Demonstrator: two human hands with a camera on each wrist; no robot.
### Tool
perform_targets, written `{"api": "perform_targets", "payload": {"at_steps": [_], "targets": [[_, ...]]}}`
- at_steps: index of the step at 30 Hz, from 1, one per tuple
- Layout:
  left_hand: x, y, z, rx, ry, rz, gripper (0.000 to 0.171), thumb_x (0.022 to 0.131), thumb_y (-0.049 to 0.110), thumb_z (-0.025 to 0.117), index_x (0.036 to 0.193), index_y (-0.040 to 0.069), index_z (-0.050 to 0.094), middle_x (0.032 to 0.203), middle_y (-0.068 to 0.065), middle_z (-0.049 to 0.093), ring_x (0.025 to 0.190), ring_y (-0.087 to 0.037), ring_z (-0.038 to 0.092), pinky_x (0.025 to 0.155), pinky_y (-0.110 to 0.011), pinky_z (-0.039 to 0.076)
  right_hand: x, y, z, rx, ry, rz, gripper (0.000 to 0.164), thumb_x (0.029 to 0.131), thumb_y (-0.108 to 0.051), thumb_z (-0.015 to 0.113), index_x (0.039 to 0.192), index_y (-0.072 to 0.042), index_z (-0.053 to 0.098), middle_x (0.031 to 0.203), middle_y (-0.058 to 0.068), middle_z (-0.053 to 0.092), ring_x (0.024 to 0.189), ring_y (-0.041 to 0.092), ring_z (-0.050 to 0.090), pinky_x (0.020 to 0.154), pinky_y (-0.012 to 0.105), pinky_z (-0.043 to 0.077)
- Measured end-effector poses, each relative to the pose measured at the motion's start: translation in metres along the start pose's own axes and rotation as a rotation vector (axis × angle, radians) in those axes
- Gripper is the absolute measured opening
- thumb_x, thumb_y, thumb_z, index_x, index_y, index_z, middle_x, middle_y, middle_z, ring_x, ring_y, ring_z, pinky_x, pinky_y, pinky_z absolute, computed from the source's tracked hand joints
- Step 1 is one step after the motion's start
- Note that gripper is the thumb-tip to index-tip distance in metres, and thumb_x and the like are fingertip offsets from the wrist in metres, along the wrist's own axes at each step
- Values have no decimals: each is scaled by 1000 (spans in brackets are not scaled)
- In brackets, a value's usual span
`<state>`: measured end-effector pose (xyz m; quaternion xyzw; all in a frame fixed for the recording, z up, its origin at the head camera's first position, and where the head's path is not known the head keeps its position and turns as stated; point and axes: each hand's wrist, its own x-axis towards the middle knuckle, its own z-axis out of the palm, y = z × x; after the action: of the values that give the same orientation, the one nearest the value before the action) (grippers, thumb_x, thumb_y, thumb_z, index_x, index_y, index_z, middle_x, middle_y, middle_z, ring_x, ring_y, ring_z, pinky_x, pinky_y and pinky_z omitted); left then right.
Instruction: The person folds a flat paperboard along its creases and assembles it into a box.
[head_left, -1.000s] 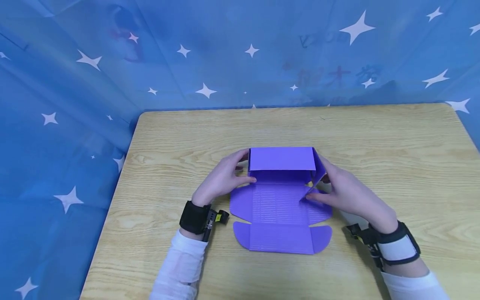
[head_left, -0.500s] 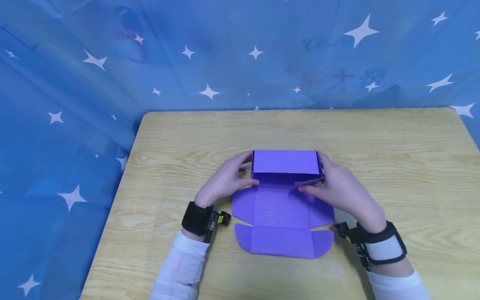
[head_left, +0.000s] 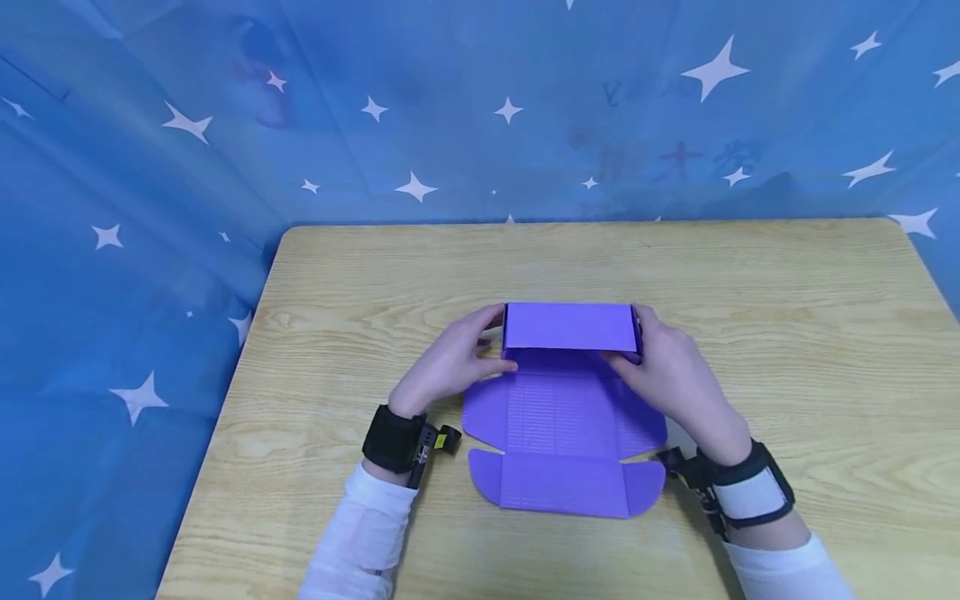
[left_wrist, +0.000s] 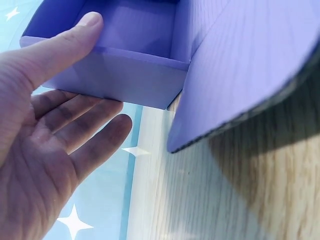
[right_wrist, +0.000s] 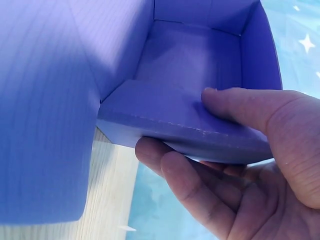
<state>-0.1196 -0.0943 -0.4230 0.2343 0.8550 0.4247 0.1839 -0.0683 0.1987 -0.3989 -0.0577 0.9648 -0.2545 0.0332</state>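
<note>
A partly folded purple cardboard box (head_left: 570,327) stands on its back side at mid-table, its lid panel (head_left: 562,483) lying flat toward me with side flaps spread. My left hand (head_left: 450,360) holds the box's left side wall, thumb over the edge and fingers along the outside, as the left wrist view shows. On the opposite side my right hand (head_left: 678,375) grips the right wall. In the right wrist view its thumb lies inside on a folded-in side flap (right_wrist: 165,107), while the fingers curl against the outer face. Fingertips at the back are partly hidden.
The box rests on a light wood-grain table (head_left: 360,283). Blue cloth with white stars (head_left: 450,108) hangs behind the table and along its left. A strap with a small camera is on each wrist.
The right side flap, slanting outward a second ago, has folded into the box, with my right hand moving left along with it. My left hand keeps its hold on the left wall.
</note>
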Motion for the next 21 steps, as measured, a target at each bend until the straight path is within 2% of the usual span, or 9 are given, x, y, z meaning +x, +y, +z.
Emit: {"api": "perform_targets", "payload": {"at_steps": [9, 21], "targets": [[0, -1, 3, 4, 10, 29, 77, 93, 19, 82, 158, 7, 43, 158, -16, 55, 142, -35, 59, 114, -44, 55, -1, 1, 5, 7, 23, -9, 58, 93, -10, 68, 139, 18, 45, 109, 39, 70, 89, 46, 73, 73, 58, 59], [-1, -1, 5, 13, 11, 16, 82, 93, 20, 82, 161, 8, 39, 161, -15, 51, 143, -34, 58, 114, -44, 56, 1, 2, 8, -2, 43, -6, 54, 91, -4, 63, 137, 18, 45, 102, 38, 70, 82, 43, 71, 67, 57, 57]]}}
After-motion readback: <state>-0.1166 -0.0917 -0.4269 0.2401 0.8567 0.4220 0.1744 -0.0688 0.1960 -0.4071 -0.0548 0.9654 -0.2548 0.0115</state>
